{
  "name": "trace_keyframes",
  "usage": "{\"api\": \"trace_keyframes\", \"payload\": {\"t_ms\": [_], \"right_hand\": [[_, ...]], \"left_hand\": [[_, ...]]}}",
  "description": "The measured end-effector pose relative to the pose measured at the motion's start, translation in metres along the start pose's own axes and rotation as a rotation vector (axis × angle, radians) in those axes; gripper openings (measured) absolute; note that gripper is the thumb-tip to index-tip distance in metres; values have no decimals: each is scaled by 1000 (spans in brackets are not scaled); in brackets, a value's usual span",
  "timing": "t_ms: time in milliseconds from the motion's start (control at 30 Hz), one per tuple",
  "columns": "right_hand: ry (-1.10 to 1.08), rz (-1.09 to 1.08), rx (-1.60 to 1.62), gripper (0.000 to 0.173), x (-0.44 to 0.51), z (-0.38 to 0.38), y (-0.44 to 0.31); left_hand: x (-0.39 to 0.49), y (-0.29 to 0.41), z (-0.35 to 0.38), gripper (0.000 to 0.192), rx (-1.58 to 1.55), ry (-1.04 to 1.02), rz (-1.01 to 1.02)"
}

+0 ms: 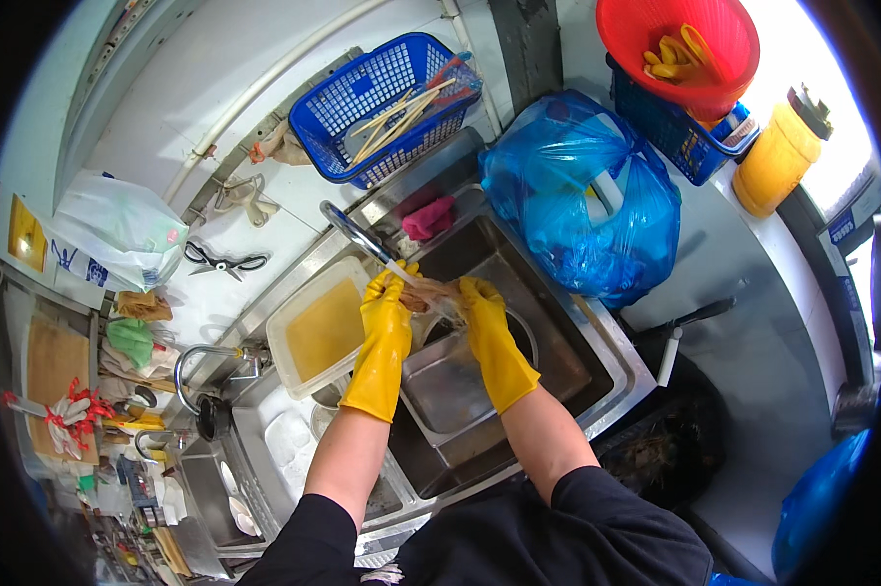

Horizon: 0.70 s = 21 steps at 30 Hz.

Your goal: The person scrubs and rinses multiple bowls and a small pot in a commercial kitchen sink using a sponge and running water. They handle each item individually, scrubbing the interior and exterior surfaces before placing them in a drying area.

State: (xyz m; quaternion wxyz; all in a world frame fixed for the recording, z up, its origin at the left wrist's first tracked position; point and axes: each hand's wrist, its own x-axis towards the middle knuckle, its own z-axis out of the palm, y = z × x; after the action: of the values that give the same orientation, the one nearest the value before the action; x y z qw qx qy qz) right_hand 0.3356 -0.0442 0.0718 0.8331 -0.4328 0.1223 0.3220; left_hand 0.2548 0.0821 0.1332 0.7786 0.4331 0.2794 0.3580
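Both my hands wear yellow rubber gloves. My left hand (386,308) and my right hand (490,322) grip opposite sides of a limp, translucent brownish piece (433,294), stretched between them; what it is exactly I cannot tell. Water from the curved metal faucet (356,233) runs onto it beside my left fingers. Below lies a rectangular stainless steel pan (447,388) in the sink (557,366), with a round metal rim partly hidden behind the right glove. A plastic tub (323,329) of yellowish liquid stands left of my left hand.
A blue plastic bag (579,205) bulges at the sink's right edge. Behind the faucet lies a pink cloth (428,218); above hangs a blue basket (382,95) with wooden sticks. Scissors (224,260) hang on the left wall. A second faucet (206,351) arches over the neighbouring sink.
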Motion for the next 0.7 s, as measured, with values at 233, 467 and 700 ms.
{"api": "trace_keyframes", "payload": {"t_ms": [233,467,700], "right_hand": [[-210,-238,-156,59,-5,37,24],[-227,-473,-220,31,15,57,4],[-209,-473,-554,21,-36,65,21]], "left_hand": [[-9,11,19,33,-61,-158,-102],[-16,-7,18,40,-10,-157,-77],[-3,6,12,57,26,-58,-485]]}}
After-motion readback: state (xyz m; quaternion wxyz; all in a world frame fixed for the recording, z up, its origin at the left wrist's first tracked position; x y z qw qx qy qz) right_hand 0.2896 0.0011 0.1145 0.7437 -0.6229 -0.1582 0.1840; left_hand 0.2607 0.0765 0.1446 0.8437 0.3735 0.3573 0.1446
